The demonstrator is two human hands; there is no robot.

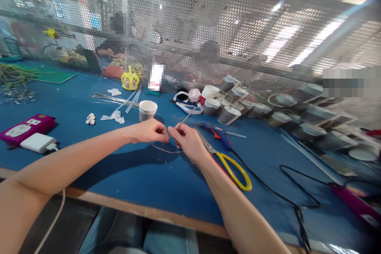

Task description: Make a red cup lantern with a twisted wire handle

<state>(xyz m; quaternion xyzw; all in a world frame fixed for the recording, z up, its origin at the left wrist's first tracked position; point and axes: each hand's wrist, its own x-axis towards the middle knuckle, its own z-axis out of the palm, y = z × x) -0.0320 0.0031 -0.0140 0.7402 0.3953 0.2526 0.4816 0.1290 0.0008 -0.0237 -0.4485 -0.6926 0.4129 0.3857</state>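
Over the blue table [143, 174], my left hand [150, 131] and my right hand [187, 139] meet at the middle. Both pinch a thin grey wire [166, 150] that sags in a loop between them and sticks up past my right fingers toward the back. The fingers of each hand are closed on it. A white paper cup [147, 110] stands just behind my left hand. Yellow-handled scissors [230, 166] lie on the table right beside my right wrist.
A blue glue gun [218, 133] with a black cord lies behind the scissors. Several paper cups [268, 109] lie heaped at the right. A pink power strip [25, 127] and white charger [38, 142] sit left. A perforated screen [208, 27] closes the back.
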